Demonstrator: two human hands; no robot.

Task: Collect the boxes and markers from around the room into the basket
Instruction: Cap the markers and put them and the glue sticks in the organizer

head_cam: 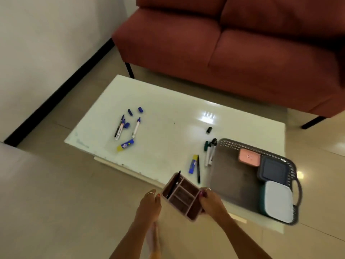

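My right hand [211, 203] grips a pink divided organizer box [183, 196] at the table's near edge, with a black pen standing in it. My left hand [150, 204] hovers open just left of the box, fingers apart. The grey perforated basket [229, 176] sits on the table's right end and holds a pink box [249, 157], a dark blue box [273, 171] and a white-lidded teal box [278, 200]. Blue markers and loose caps [128, 124] lie on the left of the table. More markers [209, 154] lie beside the basket.
The white glossy coffee table [168, 116] stands in front of a red sofa [233, 45]. A black cap [209, 129] lies alone near the middle right. Beige tiled floor surrounds the table; a white wall with black skirting runs along the left.
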